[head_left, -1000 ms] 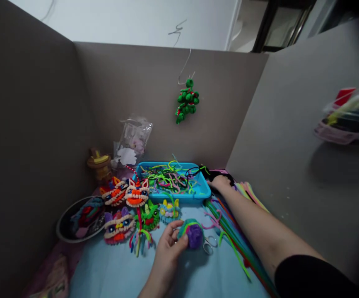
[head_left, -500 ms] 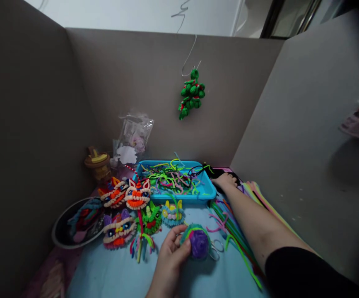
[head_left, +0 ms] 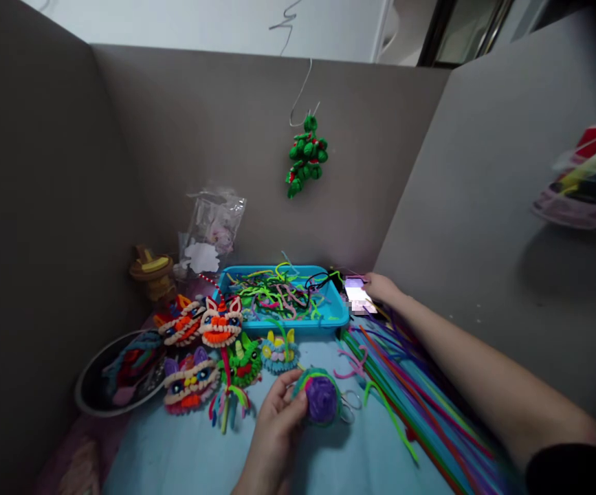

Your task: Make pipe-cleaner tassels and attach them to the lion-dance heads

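Observation:
My left hand (head_left: 276,421) is closed around a round pipe-cleaner piece (head_left: 319,399) with a purple middle and green and teal rim, held just above the light blue mat (head_left: 184,454). My right hand (head_left: 384,289) reaches to the far right corner and rests on a phone (head_left: 359,297) whose screen is lit. How its fingers are set is hard to make out. The phone lies beside a blue tray (head_left: 339,313) full of cut pipe-cleaner scraps. Small scissors (head_left: 348,407) lie next to the held piece.
Several finished pipe-cleaner animal heads (head_left: 210,340) sit left of centre by a dark bowl (head_left: 89,385). Long coloured pipe cleaners (head_left: 421,405) lie under my right forearm. A green ornament (head_left: 305,157) hangs on the grey partition. A jar (head_left: 148,271) and plastic bag (head_left: 210,230) stand at the back.
My right hand slid to the right off the phone's face, and the screen now shows lit. The left hand kept hold of the round piece. The view shifted slightly.

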`<control>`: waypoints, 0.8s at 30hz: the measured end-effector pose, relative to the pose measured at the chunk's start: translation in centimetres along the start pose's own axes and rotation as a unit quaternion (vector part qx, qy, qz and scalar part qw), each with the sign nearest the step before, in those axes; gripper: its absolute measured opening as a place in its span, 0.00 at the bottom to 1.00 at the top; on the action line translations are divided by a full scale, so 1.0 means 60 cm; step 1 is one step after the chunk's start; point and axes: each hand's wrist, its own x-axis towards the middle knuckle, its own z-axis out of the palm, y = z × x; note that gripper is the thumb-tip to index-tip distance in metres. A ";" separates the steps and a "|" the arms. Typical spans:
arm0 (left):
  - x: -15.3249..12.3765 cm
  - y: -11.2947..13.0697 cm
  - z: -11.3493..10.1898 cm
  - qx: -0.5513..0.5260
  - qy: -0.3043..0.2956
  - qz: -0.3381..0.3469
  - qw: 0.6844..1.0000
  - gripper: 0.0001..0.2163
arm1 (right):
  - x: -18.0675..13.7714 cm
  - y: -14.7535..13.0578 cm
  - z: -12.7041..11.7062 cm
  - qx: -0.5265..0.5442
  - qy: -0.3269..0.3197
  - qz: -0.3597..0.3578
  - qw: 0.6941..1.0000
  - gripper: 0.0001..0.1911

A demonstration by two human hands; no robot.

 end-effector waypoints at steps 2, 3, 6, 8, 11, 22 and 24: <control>0.000 -0.002 0.000 0.000 -0.001 -0.003 1.000 0.23 | -0.015 0.005 0.007 -0.012 -0.020 -0.039 0.999 0.16; 0.000 -0.002 0.000 0.000 -0.001 -0.003 1.000 0.23 | -0.023 0.005 0.013 -0.017 -0.029 -0.053 0.998 0.16; 0.003 -0.004 -0.004 0.002 0.001 -0.003 1.000 0.22 | -0.041 -0.001 0.026 -0.024 -0.035 -0.065 0.997 0.16; 0.003 -0.003 -0.006 0.004 0.000 -0.002 1.000 0.22 | -0.047 -0.006 0.024 -0.019 -0.008 -0.054 0.998 0.17; 0.001 0.005 -0.007 0.001 -0.006 0.003 1.000 0.22 | -0.054 -0.014 -0.002 0.006 0.070 -0.032 0.997 0.19; -0.008 0.071 -0.005 -0.054 0.042 0.156 0.985 0.24 | -0.258 -0.158 -0.095 0.143 0.155 -0.222 0.952 0.28; -0.008 0.079 -0.007 -0.055 0.061 0.188 0.979 0.21 | -0.334 -0.201 -0.059 0.289 0.065 -0.323 0.899 0.27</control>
